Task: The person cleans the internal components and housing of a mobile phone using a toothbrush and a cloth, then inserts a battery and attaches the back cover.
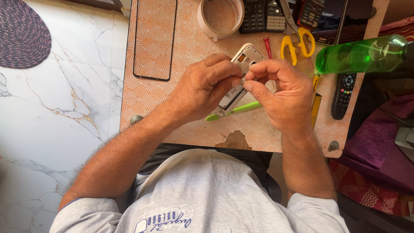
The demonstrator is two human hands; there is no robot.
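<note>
Seated at a small patterned worktop (181, 125), a person steadies an opened white phone body (238, 82) in the left hand (207, 86), grip wrapped round its middle. The right hand (280, 92), at three o'clock of it, pinches narrow at the casing's edge; whether it holds a part cannot be told. A green pen (239, 109) lies beneath, yellow scissors (297, 41) at one o'clock, marble floor (56, 121) at nine.

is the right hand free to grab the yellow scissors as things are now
Probably not at once. The right hand is pinching at the white phone body held by the left hand. The yellow scissors lie uncovered just beyond it.
</note>
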